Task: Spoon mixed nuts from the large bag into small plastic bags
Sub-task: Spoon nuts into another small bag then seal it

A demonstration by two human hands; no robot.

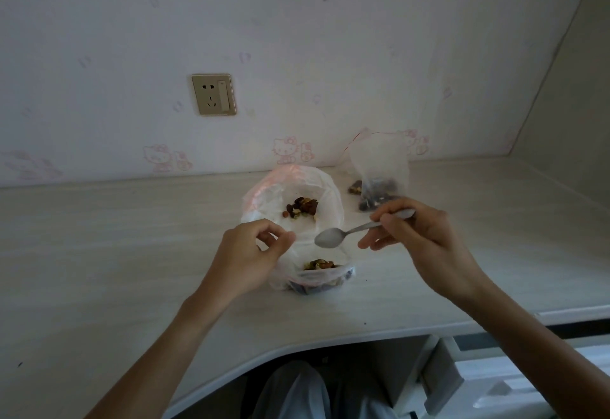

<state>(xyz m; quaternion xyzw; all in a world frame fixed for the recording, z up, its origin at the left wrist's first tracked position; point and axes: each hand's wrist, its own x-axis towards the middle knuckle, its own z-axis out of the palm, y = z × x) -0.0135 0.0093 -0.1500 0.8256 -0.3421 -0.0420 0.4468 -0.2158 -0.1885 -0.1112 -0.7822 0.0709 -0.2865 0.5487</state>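
Observation:
The large clear bag [325, 192] stands open at the desk's middle, with a small heap of mixed nuts [302, 208] at its bottom. In front of it a small plastic bag [290, 273] holds nuts [321, 265]. My left hand [254, 253] pinches the small bag's left rim and keeps it open. My right hand [419, 233] grips a metal spoon [343, 233] by its handle. The spoon's bowl looks empty and hovers over the small bag's mouth.
A small zip bag [379, 171] with nuts in it stands at the back right against the wall. A wall socket [214, 94] sits above the pale wooden desk [115, 253]. The desk's curved front edge runs below my arms, with drawers at the lower right.

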